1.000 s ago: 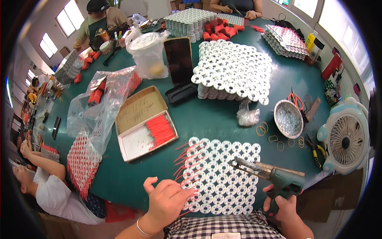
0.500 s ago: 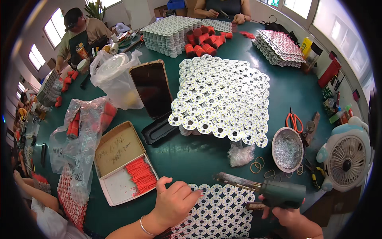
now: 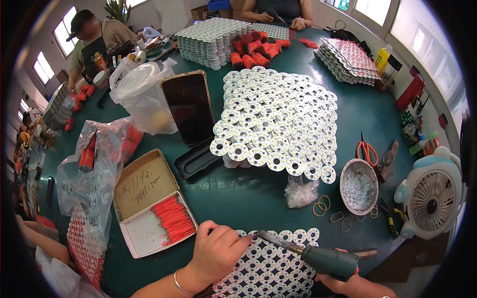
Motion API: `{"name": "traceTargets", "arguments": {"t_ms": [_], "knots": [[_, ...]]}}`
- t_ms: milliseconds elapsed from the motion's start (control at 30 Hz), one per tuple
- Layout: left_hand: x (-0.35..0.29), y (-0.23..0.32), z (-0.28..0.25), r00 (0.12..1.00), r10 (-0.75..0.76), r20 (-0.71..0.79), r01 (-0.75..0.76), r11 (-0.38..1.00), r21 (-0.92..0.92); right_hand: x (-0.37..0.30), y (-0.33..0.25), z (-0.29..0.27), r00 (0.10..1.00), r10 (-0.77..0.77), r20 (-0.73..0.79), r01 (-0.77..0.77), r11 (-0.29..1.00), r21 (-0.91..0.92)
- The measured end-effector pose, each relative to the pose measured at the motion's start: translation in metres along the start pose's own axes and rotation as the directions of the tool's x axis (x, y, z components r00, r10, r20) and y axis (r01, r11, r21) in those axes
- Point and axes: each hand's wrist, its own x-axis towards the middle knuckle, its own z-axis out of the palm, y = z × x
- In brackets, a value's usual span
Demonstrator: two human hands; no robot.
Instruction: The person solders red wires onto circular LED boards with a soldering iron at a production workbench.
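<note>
My right hand (image 3: 343,285) grips a green soldering gun (image 3: 329,261) by its handle. The gun's metal barrel points left, its tip beside my left fingertips over a sheet of round white LED boards (image 3: 276,270). My left hand (image 3: 218,251) is closed in a pinch at the sheet's upper left part, on what looks like a thin red wire, mostly hidden by the fingers. More red wires trail from the sheet's left side under my left wrist. Left of that hand lies an open cardboard box (image 3: 130,233) with a bundle of short red wires (image 3: 174,218).
A tall stack of LED board sheets (image 3: 278,119) stands ahead. To the right are a bowl of shiny bits (image 3: 359,186), orange-handled pliers (image 3: 366,151), cutters (image 3: 392,218) and a fan (image 3: 431,203). A phone (image 3: 188,107) leans at left. Two co-workers sit across the table.
The soldering gun has moved left and down, bringing its tip from above the sheet to my left fingertips. My left hand has barely moved. The view has shifted slightly.
</note>
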Motion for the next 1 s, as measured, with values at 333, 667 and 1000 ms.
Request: {"name": "traceTargets", "arguments": {"t_ms": [333,667,1000], "knots": [[0.001,-0.001,-0.001,0.999,-0.009,0.031,0.009,1.0,0.0,0.002,-0.012,0.007,0.997,-0.007,-0.083,-0.006,0.988,-0.152],[0.001,0.002,-0.003,0.999,-0.008,0.043,0.008,1.0,0.008,0.003,0.001,0.001,0.934,-0.355,0.035,0.33,0.823,-0.462],[0.0,0.015,-0.011,1.0,0.009,0.014,-0.01,0.995,0.098,-0.023,-0.005,0.016,0.961,-0.142,-0.237,0.124,0.988,-0.093]]}}
